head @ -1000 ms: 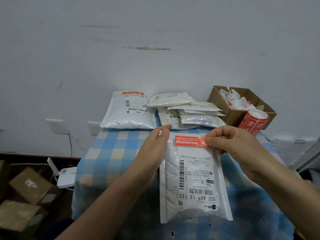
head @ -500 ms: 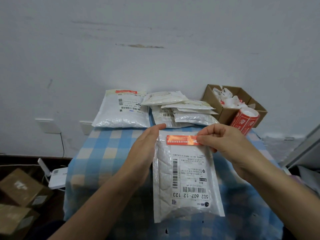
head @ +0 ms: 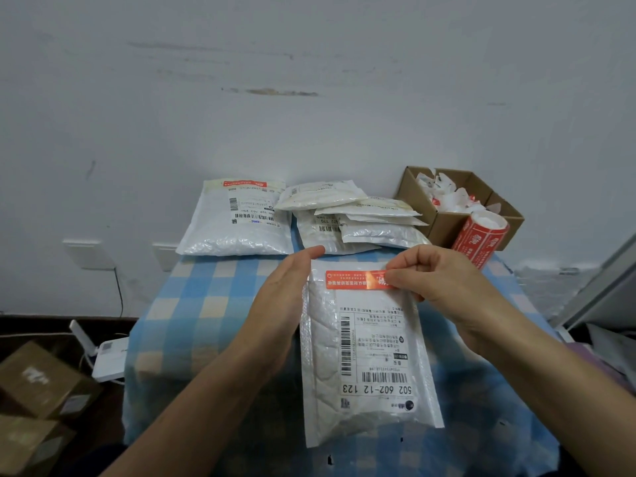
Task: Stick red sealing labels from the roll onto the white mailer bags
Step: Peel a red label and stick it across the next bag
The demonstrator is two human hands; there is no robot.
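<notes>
The table (head: pixel 206 304), under a blue checked cloth, serves as the work surface, and it seems sorted by stage. At its far left edge lies a finished bag (head: pixel 234 222) with a red strip already across its top. Just right of it is a loose pile of bags (head: pixel 361 218), which I judge to be waiting their turn. At the far right stands a cardboard box (head: pixel 444 222) full of crumpled white scraps, probably peeled backing. The roll of labels (head: pixel 481 239) leans against its near side, close to the right hand for the next pull. The mailer bag (head: pixel 364 356) being worked on is near and centre, with its printed side up and its opening end pointing far. That puts the seal line squarely in view. The left hand (head: pixel 285 297) lies along the bag's left edge with its fingers (head: pixel 309 253) straight and together, apparently steadying it; its thumb is hidden. The right hand (head: pixel 437 280) has its fingers curled and pinches the right end of the red label (head: pixel 354 279). The label runs left to right across the top of the bag. Its left part appears to lie on the plastic, while its right end sits between the pinching fingertips (head: pixel 401 282), probably not yet pressed flat.
</notes>
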